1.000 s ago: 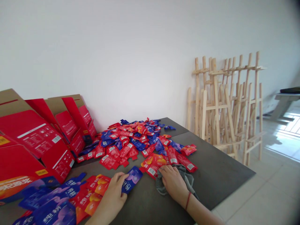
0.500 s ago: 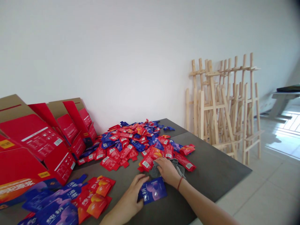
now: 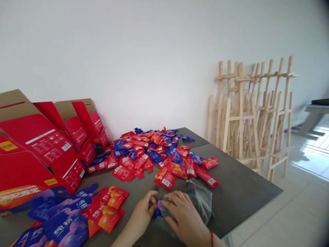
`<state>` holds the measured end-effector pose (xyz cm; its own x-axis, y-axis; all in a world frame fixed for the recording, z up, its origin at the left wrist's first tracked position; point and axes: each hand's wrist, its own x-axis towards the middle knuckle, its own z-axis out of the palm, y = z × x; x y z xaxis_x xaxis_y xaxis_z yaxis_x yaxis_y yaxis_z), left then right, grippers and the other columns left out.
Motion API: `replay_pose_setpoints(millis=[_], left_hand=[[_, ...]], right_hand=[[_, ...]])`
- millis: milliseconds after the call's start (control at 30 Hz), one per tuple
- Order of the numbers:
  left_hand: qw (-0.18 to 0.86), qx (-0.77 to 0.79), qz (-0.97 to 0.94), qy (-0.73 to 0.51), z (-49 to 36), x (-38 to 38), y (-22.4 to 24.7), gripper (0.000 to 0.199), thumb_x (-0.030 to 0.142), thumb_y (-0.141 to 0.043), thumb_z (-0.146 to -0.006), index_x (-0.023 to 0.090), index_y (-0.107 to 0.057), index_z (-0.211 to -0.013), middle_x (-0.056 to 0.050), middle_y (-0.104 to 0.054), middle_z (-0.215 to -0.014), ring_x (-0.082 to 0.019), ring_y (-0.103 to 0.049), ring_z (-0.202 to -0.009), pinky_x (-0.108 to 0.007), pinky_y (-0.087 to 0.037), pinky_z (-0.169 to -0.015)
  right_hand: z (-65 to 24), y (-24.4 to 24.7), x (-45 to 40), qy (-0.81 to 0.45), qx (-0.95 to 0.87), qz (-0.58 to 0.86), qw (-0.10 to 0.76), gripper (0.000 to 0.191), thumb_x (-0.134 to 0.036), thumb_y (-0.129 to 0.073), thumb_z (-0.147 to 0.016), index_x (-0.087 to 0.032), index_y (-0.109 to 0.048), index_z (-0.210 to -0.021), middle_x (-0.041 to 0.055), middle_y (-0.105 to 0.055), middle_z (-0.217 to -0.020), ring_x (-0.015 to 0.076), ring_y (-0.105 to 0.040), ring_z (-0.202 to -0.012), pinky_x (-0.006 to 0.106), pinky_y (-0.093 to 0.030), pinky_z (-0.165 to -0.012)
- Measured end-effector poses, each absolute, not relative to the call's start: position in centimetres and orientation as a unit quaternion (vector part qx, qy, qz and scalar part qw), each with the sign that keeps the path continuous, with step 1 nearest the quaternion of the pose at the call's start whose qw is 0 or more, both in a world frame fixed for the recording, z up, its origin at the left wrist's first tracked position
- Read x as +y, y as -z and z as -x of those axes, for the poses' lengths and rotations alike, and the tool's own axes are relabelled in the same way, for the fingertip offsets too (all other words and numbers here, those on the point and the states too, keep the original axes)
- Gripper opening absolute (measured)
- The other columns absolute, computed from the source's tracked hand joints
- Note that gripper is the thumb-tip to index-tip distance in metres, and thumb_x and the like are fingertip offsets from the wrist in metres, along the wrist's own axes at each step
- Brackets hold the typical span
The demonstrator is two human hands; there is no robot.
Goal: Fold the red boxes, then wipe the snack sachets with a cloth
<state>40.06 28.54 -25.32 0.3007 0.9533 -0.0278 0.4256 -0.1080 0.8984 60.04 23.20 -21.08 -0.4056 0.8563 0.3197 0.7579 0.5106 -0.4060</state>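
A blue pouch (image 3: 157, 210) with a purple picture lies on the dark table in front of me, mostly covered. My left hand (image 3: 144, 212) pinches its left edge between thumb and fingers. Over the pouch, my right hand (image 3: 183, 213) presses a grey cloth (image 3: 199, 197), its fingers bent down on the fabric. The cloth spreads out to the right of that hand and is blurred by motion. Just beyond the hands lie red pouches (image 3: 168, 180) at the near edge of a big mixed pile.
Red open cartons (image 3: 38, 140) stand at the left. In front of them are blue pouches (image 3: 68, 228) and red-orange pouches (image 3: 108, 216) in overlapping rows. A heap of red and blue pouches (image 3: 141, 161) spreads along the white wall. Wooden easels (image 3: 241, 116) stand beyond the table's right edge.
My right hand has come down toward me with the cloth, from above the blue pouch onto it, covering most of it. The left hand has stayed at the pouch's left edge. The view has shifted slightly.
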Motion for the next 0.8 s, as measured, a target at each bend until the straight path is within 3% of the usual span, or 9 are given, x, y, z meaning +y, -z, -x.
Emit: replay_pose_setpoints(millis=[133, 467, 633, 800], left_hand=[[0.411, 0.52, -0.704, -0.257, -40.1, 28.2, 24.6, 0.035, 0.019, -0.047, -0.071, 0.017, -0.057, -0.104, 0.003, -0.052, -0.073, -0.016, -0.052, -0.07, -0.026, -0.039, -0.069], [0.431, 0.534, -0.686, -0.243, -39.9, 28.2, 24.1, 0.037, 0.022, -0.049, -0.069, 0.016, -0.063, -0.102, 0.003, -0.052, -0.072, -0.015, -0.051, -0.069, -0.026, -0.04, -0.067], [0.485, 0.565, -0.632, -0.212, -40.1, 28.2, 23.8, 0.045, 0.033, -0.057, -0.069, 0.018, -0.052, -0.111, 0.004, -0.053, -0.078, -0.012, -0.048, -0.056, -0.025, -0.039, -0.051], [0.397, 0.573, -0.692, -0.185, -40.2, 28.1, 23.8, 0.042, 0.015, -0.063, -0.06, 0.021, -0.05, -0.099, 0.007, -0.055, -0.074, -0.011, -0.05, -0.063, -0.021, -0.037, -0.058]], right_hand=[[-59.3, 22.4, 23.3, -0.119, -0.858, 0.446, 0.227, 0.039, -0.034, -0.061, -0.084, -0.028, -0.06, -0.123, 0.0023, -0.06, -0.124, 0.0238, -0.045, -0.119, 0.039, -0.024, -0.109], [-64.2, 23.2, 24.1, -0.109, -0.814, 0.524, 0.227, 0.045, -0.012, -0.052, -0.077, -0.026, -0.065, -0.118, 0.0014, -0.062, -0.123, 0.0206, -0.048, -0.116, 0.034, -0.03, -0.105], [-65.4, 22.8, 24.4, -0.076, -0.788, 0.57, 0.22, 0.044, -0.01, -0.048, -0.081, -0.022, -0.062, -0.121, 0.0058, -0.063, -0.121, 0.0219, -0.052, -0.113, 0.037, -0.035, -0.1], [-63.3, 22.1, 23.2, -0.117, -0.829, 0.503, 0.214, 0.048, -0.014, -0.049, -0.083, -0.025, -0.056, -0.129, 0.0031, -0.058, -0.13, 0.0206, -0.047, -0.121, 0.036, -0.029, -0.107]])
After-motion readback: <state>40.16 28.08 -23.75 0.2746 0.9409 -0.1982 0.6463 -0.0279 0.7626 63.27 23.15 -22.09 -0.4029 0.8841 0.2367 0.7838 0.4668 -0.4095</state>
